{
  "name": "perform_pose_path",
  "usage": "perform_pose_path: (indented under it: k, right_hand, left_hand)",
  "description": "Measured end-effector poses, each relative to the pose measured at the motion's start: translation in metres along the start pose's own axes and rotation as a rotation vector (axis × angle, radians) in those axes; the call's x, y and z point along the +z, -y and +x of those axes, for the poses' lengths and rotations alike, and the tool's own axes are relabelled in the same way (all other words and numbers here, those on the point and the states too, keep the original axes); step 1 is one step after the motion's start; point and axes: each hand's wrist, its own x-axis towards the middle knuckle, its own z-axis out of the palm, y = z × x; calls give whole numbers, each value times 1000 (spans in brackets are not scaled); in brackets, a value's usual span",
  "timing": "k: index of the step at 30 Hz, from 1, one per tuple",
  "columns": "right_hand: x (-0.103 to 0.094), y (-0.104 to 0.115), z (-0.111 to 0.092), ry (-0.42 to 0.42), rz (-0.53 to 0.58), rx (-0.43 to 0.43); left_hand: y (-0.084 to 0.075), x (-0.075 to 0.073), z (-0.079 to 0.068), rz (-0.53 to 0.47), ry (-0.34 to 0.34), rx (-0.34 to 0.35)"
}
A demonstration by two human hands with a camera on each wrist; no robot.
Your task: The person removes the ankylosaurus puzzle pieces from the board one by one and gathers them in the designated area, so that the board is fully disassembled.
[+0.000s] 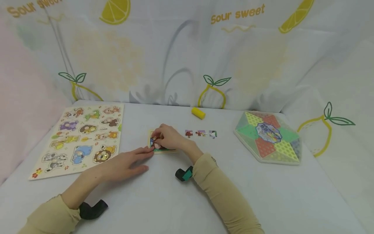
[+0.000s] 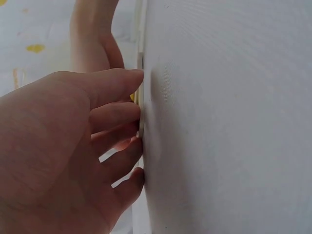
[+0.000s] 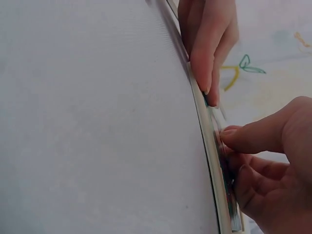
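A small jigsaw puzzle board [image 1: 165, 151] with a pale wooden frame lies in the middle of the table, partly hidden by the right hand. My right hand [image 1: 172, 138] is over it, thumb and curled fingers pinching a jigsaw piece low against the picture; the fingers mostly cover that piece. On the board's left edge rest the fingertips of my left hand [image 1: 122, 165], its fingers extended and thumb apart. The right wrist view shows both hands at the board's frame [image 3: 207, 131]. Several loose jigsaw pieces [image 1: 201, 133] lie in a row right of the board.
A large animal peg puzzle [image 1: 87, 139] lies at the left. Behind the loose pieces is a yellow cylinder [image 1: 198, 113]. A hexagonal case [image 1: 267, 138] with coloured triangles sits at the right. A lemon-printed cloth [image 1: 187, 58] hangs behind the table.
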Motion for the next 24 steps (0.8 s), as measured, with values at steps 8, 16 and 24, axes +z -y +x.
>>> perform_pose_path:
  k: [8,16,24]
  right_hand:
    - [2,-5,1,-4,40,-19]
    - [4,-7,2,4,49,-14]
    - [6,-6,2,3,26,-17]
  left_hand:
    - [1,1,-1,-6,5,-8]
    - [3,1,-1,10,0,1]
    - [2,2,-1,8,-2,1]
